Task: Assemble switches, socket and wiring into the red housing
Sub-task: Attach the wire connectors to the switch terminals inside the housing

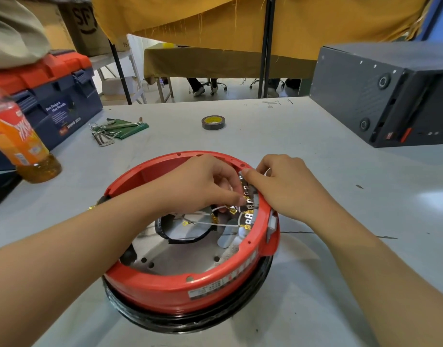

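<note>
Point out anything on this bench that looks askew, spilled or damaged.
The orange drink bottle at the left edge leans, tilted rather than upright. Hex keys lie scattered beside their green holder. Loose white wires cross inside the red housing, unfinished rather than damaged. Nothing looks spilled.

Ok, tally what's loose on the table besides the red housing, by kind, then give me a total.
Tape roll: 1
Bottle: 1
Toolbox: 1
Black box: 1
Hex key set: 1
Total: 5
</note>
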### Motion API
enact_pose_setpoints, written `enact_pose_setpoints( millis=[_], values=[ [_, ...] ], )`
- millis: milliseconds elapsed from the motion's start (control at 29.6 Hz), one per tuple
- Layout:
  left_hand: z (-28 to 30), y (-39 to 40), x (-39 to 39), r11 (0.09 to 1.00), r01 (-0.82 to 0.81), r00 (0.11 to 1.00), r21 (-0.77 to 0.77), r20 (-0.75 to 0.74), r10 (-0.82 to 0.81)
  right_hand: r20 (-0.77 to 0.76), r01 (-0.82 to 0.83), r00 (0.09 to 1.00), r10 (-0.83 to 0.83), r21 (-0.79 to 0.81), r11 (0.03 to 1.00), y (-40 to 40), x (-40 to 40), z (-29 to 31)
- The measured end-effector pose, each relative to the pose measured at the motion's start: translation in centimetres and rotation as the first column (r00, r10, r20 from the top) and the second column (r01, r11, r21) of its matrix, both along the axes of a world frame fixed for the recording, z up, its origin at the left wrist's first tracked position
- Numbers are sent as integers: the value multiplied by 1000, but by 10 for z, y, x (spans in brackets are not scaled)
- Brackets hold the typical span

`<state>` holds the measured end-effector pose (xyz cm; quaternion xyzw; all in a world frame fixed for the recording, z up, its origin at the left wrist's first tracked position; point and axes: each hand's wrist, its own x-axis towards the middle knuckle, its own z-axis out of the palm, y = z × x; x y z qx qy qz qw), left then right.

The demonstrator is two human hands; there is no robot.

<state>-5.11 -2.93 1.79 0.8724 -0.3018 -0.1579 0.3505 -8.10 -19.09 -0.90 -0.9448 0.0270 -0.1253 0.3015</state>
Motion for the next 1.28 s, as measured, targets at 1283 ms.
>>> enact_pose_setpoints(
  millis=[1283],
  values=[
    [-3,0,-9,1000,25,998,14,65,-26,-2,-58,998,59,36,998,-3,0,0]
  ],
)
